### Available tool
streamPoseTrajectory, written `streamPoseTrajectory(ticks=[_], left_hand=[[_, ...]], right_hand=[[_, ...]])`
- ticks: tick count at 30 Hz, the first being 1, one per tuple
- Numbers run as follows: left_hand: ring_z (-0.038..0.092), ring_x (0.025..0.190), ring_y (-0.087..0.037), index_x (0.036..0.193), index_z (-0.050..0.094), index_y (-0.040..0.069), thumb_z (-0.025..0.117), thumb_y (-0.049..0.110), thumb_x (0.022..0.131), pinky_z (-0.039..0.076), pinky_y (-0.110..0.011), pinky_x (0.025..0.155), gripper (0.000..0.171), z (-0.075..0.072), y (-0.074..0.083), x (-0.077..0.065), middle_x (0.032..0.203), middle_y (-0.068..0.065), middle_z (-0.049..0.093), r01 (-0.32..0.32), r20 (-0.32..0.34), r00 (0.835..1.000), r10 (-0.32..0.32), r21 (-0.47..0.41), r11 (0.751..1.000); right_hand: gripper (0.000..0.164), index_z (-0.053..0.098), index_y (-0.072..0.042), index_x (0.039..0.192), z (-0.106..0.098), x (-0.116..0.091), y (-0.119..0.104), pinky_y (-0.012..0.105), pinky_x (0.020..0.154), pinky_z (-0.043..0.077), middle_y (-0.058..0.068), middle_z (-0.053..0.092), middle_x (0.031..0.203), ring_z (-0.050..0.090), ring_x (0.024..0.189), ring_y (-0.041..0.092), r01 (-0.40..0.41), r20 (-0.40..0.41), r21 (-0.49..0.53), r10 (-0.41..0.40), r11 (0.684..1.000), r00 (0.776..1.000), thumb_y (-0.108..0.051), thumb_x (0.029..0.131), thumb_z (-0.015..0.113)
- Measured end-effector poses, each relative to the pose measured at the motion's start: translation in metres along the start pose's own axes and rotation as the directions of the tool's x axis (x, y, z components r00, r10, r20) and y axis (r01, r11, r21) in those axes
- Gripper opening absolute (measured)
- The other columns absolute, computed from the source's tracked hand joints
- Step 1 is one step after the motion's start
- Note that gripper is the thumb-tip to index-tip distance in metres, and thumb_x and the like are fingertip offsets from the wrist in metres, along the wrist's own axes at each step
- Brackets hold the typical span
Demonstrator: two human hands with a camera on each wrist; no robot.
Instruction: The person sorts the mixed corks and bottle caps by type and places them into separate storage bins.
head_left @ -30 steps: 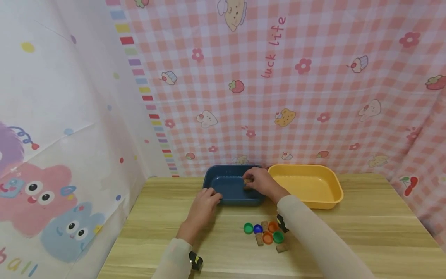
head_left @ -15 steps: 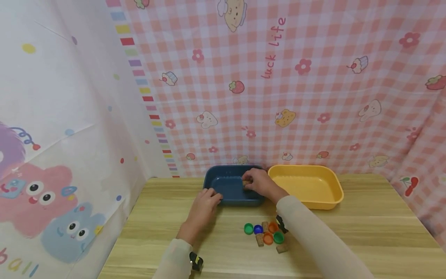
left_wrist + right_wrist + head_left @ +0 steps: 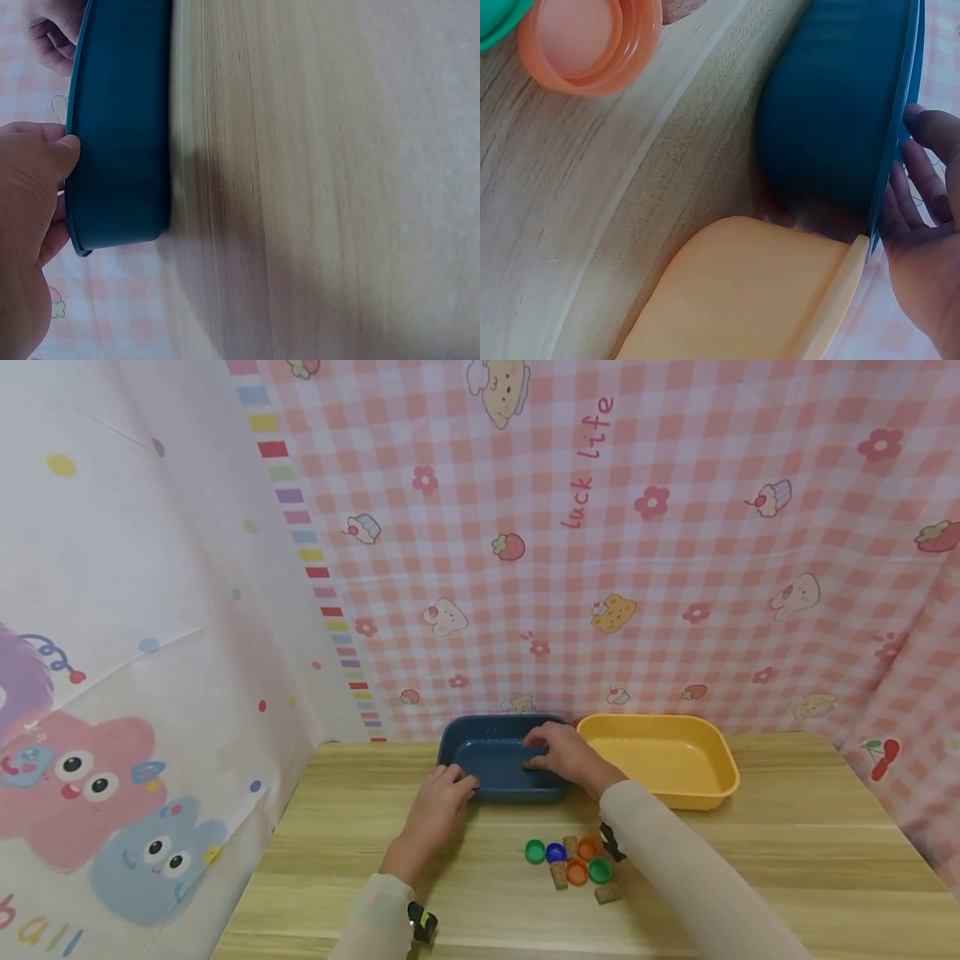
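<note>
My left hand [image 3: 442, 792] pinches the near-left rim of the dark blue tray [image 3: 124, 150]; in the left wrist view the thumb lies outside the wall, with fingers over the rim. My right hand [image 3: 562, 750] is over the right part of the tray, its fingers spread apart. Below those fingers a brown cork [image 3: 529, 766] shows inside the tray, partly hidden by the hand. In the right wrist view, the right hand [image 3: 926, 217] hangs past the tray's rim with a gap between thumb and fingers.
A yellow tray [image 3: 723, 777] stands right beside the blue one. In front lie green [image 3: 535, 852], blue [image 3: 556, 853] and orange caps [image 3: 577, 872], mixed with corks [image 3: 607, 893], on the wooden table [image 3: 465, 893]. A checked cloth [image 3: 555, 568] hangs behind.
The right hand has let go of the cork, which now sits lower, under the hand inside the blue tray. Its fingers have spread. The left hand stays on the rim.
</note>
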State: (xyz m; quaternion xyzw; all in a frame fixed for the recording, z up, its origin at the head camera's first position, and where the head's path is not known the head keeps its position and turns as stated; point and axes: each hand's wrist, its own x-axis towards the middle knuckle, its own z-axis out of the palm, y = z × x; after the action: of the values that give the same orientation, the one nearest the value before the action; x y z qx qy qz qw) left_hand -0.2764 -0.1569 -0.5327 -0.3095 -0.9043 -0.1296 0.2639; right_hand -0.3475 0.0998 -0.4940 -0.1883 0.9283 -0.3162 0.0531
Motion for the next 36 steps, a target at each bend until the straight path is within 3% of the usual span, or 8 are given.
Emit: streamPoseTrajectory(ticks=[6, 22, 28, 36], left_hand=[[0.052, 0.078, -0.019, 0.096, 0.071, 0.016, 0.065, 0.013, 0.091, 0.044, -0.033, 0.073, 0.008, -0.001, 0.000, 0.000, 0.086, 0.000, 0.061, 0.004, 0.008, 1.000, -0.004, 0.027, 1.000], [0.051, 0.079, -0.019, 0.098, 0.072, 0.014, 0.064, 0.012, 0.092, 0.044, -0.033, 0.073, 0.010, 0.002, -0.002, 0.000, 0.087, 0.000, 0.060, 0.006, 0.009, 1.000, -0.005, -0.016, 1.000], [0.052, 0.079, -0.020, 0.099, 0.072, 0.014, 0.063, 0.012, 0.092, 0.044, -0.034, 0.074, 0.011, 0.001, -0.002, 0.001, 0.087, 0.000, 0.061, 0.005, 0.021, 1.000, -0.005, -0.014, 1.000], [0.052, 0.078, -0.020, 0.098, 0.072, 0.014, 0.064, 0.012, 0.092, 0.044, -0.034, 0.073, 0.010, 0.001, -0.002, 0.000, 0.086, 0.000, 0.061, 0.002, 0.016, 1.000, -0.001, -0.011, 1.000]], right_hand=[[0.029, 0.068, -0.013, 0.114, -0.004, -0.004, 0.000, 0.040, 0.096, 0.049, 0.003, 0.064, 0.114, 0.059, 0.108, 0.021, 0.030, -0.007, 0.001, -0.030, 1.000, 1.000, -0.016, 0.086, 0.073], [0.028, 0.068, -0.018, 0.114, -0.016, -0.031, -0.004, 0.041, 0.096, 0.050, 0.001, 0.066, 0.116, 0.062, 0.112, 0.025, 0.180, -0.083, 0.055, -0.175, 0.982, 0.981, -0.020, 0.087, 0.072], [0.030, 0.066, -0.020, 0.115, -0.022, -0.044, -0.003, 0.041, 0.096, 0.050, 0.001, 0.065, 0.118, 0.062, 0.113, 0.019, 0.175, -0.113, 0.106, -0.163, 0.979, 0.980, -0.017, 0.087, 0.072], [0.038, 0.063, -0.018, 0.122, -0.025, -0.060, -0.001, 0.042, 0.095, 0.051, 0.002, 0.064, 0.122, 0.061, 0.116, 0.024, 0.196, -0.109, 0.133, -0.182, 0.972, 0.977, -0.019, 0.086, 0.073]])
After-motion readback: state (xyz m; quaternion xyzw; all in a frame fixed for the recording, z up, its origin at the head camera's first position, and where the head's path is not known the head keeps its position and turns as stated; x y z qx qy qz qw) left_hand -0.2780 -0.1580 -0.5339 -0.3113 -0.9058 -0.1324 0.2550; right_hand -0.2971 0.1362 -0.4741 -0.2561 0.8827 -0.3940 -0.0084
